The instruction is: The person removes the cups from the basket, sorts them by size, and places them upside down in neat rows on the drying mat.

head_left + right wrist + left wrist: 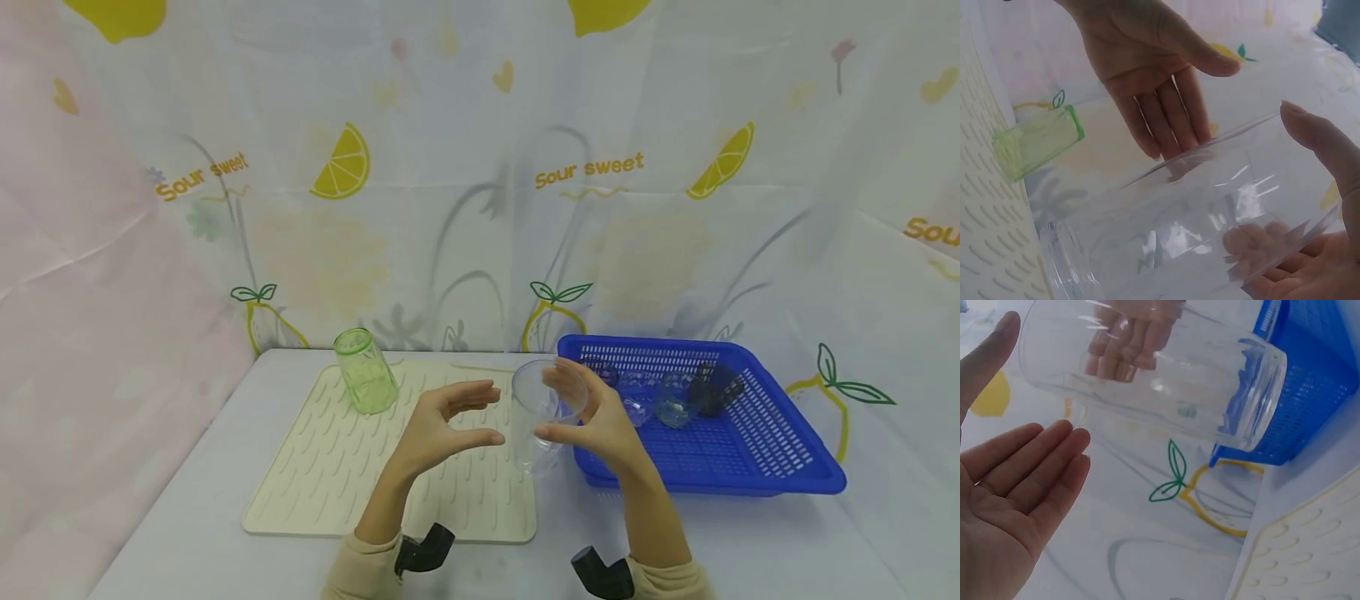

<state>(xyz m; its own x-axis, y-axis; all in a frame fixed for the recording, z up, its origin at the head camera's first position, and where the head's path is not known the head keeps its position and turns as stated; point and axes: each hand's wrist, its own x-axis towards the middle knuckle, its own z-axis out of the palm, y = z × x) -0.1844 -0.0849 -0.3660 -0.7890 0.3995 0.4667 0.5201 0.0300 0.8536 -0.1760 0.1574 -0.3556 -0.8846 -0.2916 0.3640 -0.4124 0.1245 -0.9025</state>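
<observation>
My right hand (600,421) grips a tall clear glass (528,429) near its wide end, thumb on one side and fingers on the other. The glass is held up between the mat and the basket, and its thick end shows in the left wrist view. Beside it, apart from the glass, my left hand (442,425) holds nothing; its fingers are extended, palm toward the glass (1147,387). A green glass (367,375) stands on the cream ridged mat (300,492), darker green at its top end.
To the right is a blue plastic basket (780,479) with several clear and dark glasses (675,400) inside. Its left wall is close to my right hand. A printed cloth (465,208) hangs behind the white table (195,500).
</observation>
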